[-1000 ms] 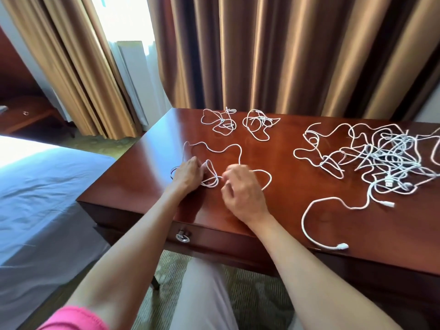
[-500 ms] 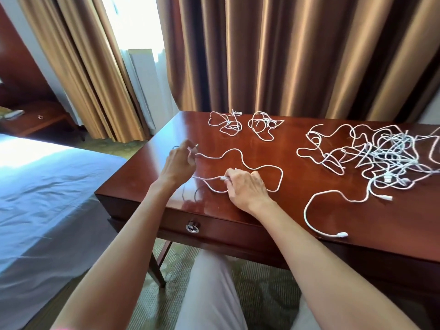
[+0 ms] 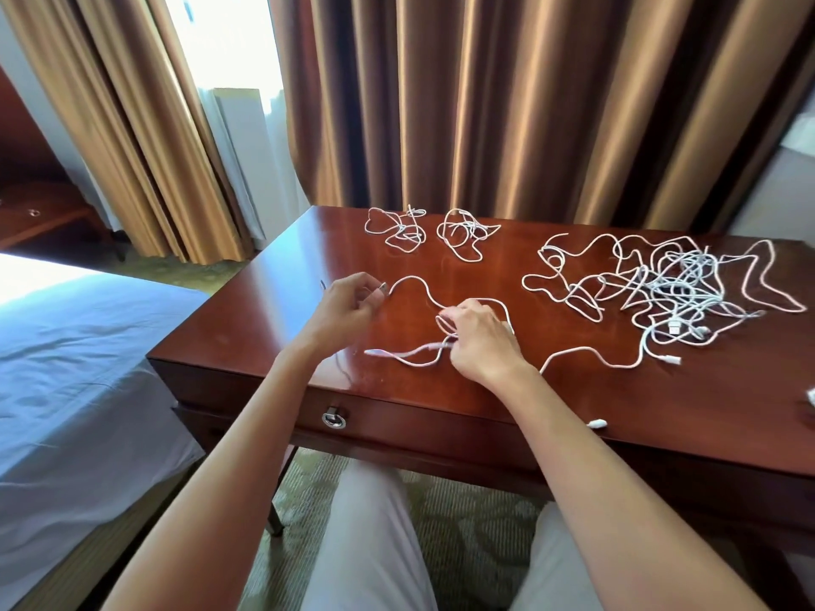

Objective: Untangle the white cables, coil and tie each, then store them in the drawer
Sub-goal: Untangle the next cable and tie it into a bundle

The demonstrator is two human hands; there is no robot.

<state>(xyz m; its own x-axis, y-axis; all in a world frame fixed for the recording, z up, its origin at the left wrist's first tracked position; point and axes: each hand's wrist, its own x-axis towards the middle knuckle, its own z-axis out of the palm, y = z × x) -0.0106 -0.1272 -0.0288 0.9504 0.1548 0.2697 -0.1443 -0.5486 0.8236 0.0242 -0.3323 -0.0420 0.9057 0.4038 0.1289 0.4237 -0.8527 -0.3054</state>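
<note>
Filling the far side of the scene, tall bronze-gold pleated curtains hang behind a glossy reddish-brown wooden tabletop, and a bed with a pale blue sheet lies to the left of it. The wooden drawer front runs along the near edge of the tabletop, shut, with a small round metal pull ring left of its middle. On the right half of the tabletop sprawls a large tangle of thin white cables, one loose strand trailing toward the near edge and ending in a white plug. At the far edge, left of the tangle, lie two small loosely bundled white cables, one just left of the other, apart from each other. The person's left hand is raised above the near left part of the tabletop, its fingers pinching one end of a single white cable. That cable arcs rightward across the wood to the right hand, whose curled fingers grip a small loop of it, while its blurred free end lies on the tabletop between the two hands.
</note>
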